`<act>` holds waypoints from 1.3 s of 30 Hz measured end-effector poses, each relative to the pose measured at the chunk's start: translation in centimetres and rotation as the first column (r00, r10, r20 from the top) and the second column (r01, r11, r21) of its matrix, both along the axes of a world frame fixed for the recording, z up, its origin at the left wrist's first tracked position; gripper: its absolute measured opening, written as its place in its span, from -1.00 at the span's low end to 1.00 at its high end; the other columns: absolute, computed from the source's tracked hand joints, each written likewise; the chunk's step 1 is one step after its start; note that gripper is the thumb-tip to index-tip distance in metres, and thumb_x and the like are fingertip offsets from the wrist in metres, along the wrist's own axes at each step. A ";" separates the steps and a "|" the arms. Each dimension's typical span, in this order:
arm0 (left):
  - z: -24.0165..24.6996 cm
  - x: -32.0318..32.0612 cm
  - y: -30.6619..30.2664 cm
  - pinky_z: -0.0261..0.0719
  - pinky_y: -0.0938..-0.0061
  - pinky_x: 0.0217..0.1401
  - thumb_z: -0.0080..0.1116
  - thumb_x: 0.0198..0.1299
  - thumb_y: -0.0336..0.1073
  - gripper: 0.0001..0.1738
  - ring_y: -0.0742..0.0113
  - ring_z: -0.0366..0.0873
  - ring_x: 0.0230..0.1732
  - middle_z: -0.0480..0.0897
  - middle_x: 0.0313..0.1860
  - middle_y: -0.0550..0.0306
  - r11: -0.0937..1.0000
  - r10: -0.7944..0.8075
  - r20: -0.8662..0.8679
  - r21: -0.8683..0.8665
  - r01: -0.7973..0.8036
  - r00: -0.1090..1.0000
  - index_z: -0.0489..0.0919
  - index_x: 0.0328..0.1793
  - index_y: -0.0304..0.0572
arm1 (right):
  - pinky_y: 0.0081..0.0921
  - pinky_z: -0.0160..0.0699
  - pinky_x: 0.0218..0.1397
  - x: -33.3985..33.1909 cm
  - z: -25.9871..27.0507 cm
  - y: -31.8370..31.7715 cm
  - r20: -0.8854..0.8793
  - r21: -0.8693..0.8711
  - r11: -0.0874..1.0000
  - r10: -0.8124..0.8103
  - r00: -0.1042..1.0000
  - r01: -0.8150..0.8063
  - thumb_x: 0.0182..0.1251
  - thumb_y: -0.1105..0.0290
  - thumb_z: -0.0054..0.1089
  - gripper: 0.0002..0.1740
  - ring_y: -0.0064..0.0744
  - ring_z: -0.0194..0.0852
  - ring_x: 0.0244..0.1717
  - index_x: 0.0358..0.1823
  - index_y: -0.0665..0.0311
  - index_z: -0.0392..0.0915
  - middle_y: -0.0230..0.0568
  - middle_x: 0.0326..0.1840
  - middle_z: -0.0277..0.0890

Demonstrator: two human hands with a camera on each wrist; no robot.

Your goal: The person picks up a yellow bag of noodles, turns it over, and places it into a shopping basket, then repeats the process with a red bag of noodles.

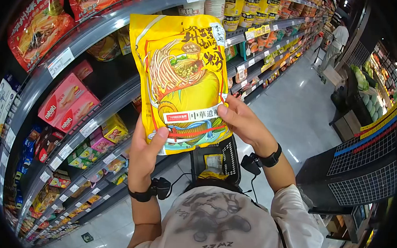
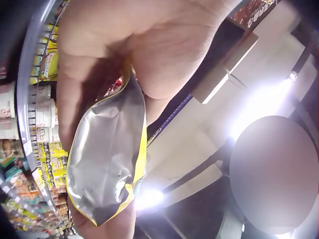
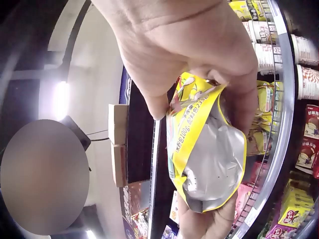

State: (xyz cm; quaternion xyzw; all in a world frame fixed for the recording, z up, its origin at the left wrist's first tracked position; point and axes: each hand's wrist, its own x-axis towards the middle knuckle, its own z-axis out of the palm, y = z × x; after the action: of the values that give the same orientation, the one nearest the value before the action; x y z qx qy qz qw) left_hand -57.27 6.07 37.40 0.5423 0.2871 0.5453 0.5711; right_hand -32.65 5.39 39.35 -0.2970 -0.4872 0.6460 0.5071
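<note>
A yellow food packet (image 1: 187,84) with a noodle picture is held up in front of the chest, its printed face toward the head camera. The left hand (image 1: 146,150) grips its lower left corner, thumb on the front. At the lower right edge the right hand (image 1: 244,122) pinches it, thumb on the front and fingers behind. In the left wrist view the packet's silver bottom (image 2: 107,154) shows below the left hand (image 2: 134,45). The right wrist view shows the silver bottom (image 3: 214,159) between the right hand (image 3: 189,50) and the other hand's fingers.
Stocked shelves (image 1: 115,80) run along the left and away ahead. A black basket (image 1: 230,160) with yellow packets is below the held packet. The aisle floor (image 1: 295,102) lies to the right, with a person (image 1: 337,41) far off and a produce stand (image 1: 364,93).
</note>
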 end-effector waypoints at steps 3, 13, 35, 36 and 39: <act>-0.6 0.9 -0.3 0.39 0.40 0.35 0.21 0.35 -0.31 -0.34 0.36 0.46 0.26 0.52 0.29 0.06 0.999 -0.014 -0.025 -0.036 0.013 1.000 0.24 0.50 -0.32 | -0.49 0.51 0.24 0.6 -0.7 -0.3 -0.011 0.004 0.999 -0.041 0.999 0.041 0.45 0.22 0.23 -0.39 -0.51 0.53 0.17 0.39 0.35 0.26 -0.18 0.25 0.52; -2.4 5.0 -2.4 0.39 0.41 0.34 0.24 0.35 -0.23 -0.35 0.36 0.47 0.25 0.54 0.27 0.06 0.998 -0.010 -0.183 -0.068 -0.003 0.983 0.27 0.46 -0.31 | -0.45 0.54 0.21 4.8 -4.2 -1.3 0.018 -0.160 0.981 -0.110 0.994 0.112 0.37 0.36 0.31 -0.44 -0.48 0.57 0.12 0.33 0.36 0.35 -0.21 0.17 0.58; -4.7 12.6 -5.1 0.22 0.34 0.50 0.12 0.44 -0.19 -0.24 0.23 0.31 0.44 0.35 0.46 -0.06 0.999 -0.023 -0.115 -0.030 0.020 0.993 0.05 0.59 -0.33 | -0.47 0.53 0.23 12.3 -6.8 -7.6 0.056 -0.121 0.981 -0.147 0.988 0.153 0.29 0.44 0.38 -0.35 -0.50 0.51 0.18 0.38 0.32 0.32 -0.26 0.22 0.53; -4.5 13.1 -5.1 0.22 0.33 0.50 0.12 0.44 -0.19 -0.23 0.22 0.31 0.45 0.35 0.46 -0.08 0.999 -0.028 -0.096 -0.033 0.025 0.995 0.03 0.60 -0.33 | -0.47 0.51 0.25 12.7 -6.8 -8.0 0.068 -0.110 0.981 -0.153 0.986 0.160 0.28 0.44 0.39 -0.34 -0.50 0.50 0.19 0.38 0.32 0.32 -0.26 0.22 0.52; -4.5 14.0 -4.8 0.24 0.31 0.50 0.11 0.44 -0.20 -0.21 0.21 0.32 0.45 0.35 0.47 -0.10 0.999 -0.018 -0.062 -0.037 0.016 0.998 -0.02 0.62 -0.33 | -0.45 0.41 0.33 13.9 -7.3 -8.8 0.139 -0.011 0.984 -0.177 0.974 0.180 0.26 0.42 0.41 -0.29 -0.49 0.44 0.24 0.41 0.32 0.30 -0.26 0.26 0.50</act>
State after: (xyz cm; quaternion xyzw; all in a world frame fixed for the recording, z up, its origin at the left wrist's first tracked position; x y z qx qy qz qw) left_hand -43.28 1.29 32.89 0.5510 0.3099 0.5180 0.5762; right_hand -18.79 -3.41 32.04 -0.3895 -0.4845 0.5815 0.5247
